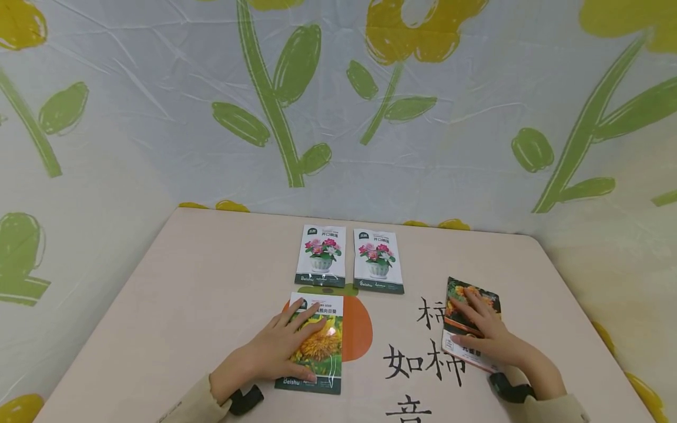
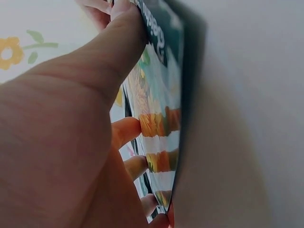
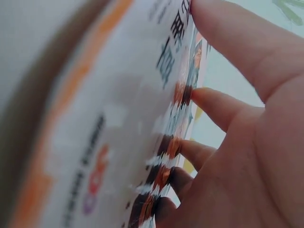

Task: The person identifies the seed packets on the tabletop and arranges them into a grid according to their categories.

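My left hand (image 1: pixel 277 348) rests with fingers spread on a seed packet (image 1: pixel 330 365) with a yellow sunflower picture. In the left wrist view, the thumb lies near the dark printed end of this packet (image 2: pixel 164 80) and the fingertips touch its glossy face. On the right, my other hand (image 1: pixel 492 336) lies with spread fingers across a black and white seed packet (image 1: pixel 458 322) showing orange flowers. The right wrist view shows its white, orange-edged part (image 3: pixel 111 109) close up, fingertips against the surface. Part of each packet is hidden beneath a hand.
Two matching seed packets, a left one (image 1: pixel 321 258) and a right one (image 1: pixel 378 264), lie side by side farther back, with pink flowers in a pot printed on them. The pale table mat (image 1: pixel 211 276) carries an orange persimmon print and black characters. A flower-patterned cloth (image 1: pixel 174 117) hangs behind.
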`<state>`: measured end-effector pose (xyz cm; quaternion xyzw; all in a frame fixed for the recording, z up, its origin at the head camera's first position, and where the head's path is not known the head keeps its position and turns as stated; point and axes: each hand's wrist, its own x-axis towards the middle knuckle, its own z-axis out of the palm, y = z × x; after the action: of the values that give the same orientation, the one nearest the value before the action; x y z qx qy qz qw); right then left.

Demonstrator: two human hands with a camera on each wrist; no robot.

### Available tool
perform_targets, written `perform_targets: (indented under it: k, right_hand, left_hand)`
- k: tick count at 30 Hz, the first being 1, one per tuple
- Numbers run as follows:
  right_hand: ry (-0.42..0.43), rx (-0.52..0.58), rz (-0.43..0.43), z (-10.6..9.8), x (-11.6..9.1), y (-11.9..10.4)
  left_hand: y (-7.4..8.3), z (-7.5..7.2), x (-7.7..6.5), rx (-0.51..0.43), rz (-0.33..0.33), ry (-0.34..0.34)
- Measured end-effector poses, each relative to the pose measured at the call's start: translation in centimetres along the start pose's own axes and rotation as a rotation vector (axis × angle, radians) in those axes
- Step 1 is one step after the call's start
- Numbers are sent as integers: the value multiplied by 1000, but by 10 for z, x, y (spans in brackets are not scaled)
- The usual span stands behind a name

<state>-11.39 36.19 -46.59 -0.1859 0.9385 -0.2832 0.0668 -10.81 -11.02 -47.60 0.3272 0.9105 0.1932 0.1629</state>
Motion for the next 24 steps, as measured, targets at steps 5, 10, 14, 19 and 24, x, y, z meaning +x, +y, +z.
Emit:
perform_targets:
  k: [5, 10, 14, 19, 24]
  right_hand:
    - [-23, 21, 62, -1, 0, -9]
    - [-30, 62, 94, 1, 0, -11]
    - [-34, 109, 75, 2, 0, -9]
    - [-46, 178, 31, 3, -2, -5]
    - [-84, 211, 11, -1, -4, -5]
  left_hand:
    - [0, 0, 0, 9, 3, 2]
    - [0, 1, 1, 3, 3, 3]
    - [0, 1, 0, -1, 3, 3]
    - [0, 1, 0, 0, 1, 3]
    - [0, 1, 0, -5, 4, 3]
